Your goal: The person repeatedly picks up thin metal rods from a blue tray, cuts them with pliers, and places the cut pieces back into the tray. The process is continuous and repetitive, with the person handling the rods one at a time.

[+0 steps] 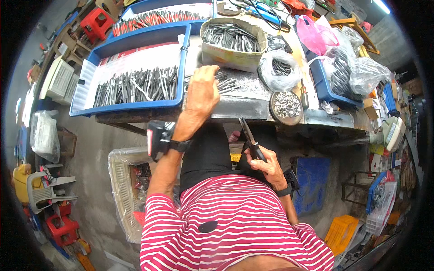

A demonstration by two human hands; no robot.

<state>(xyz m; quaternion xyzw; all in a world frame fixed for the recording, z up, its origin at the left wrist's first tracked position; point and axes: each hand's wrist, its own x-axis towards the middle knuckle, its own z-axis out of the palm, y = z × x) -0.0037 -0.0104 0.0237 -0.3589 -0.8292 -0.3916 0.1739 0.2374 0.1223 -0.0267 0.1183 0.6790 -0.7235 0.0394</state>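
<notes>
Left hand (202,88) palm-down, fingers curled onto loose metal pieces (226,82) on table (244,108) | right hand (266,163) gripping pliers (251,140) below table edge, tips up toward it | blue tray (135,81) of pieces left of left hand | cardboard box (231,43) behind it | round tin (285,107) to its right

The shirt (235,217) is striped red and white. Both trays (135,106) are blue, the near one lined white and filled with dark grey metal pieces (135,86); the far one holds red-handled tools (153,19). The tool (251,137) in the right hand (269,165) is black. The dish (285,107) holds silvery bits. One bag (312,34) is pink. Stools (97,20) are red, a crate (341,232) orange.
</notes>
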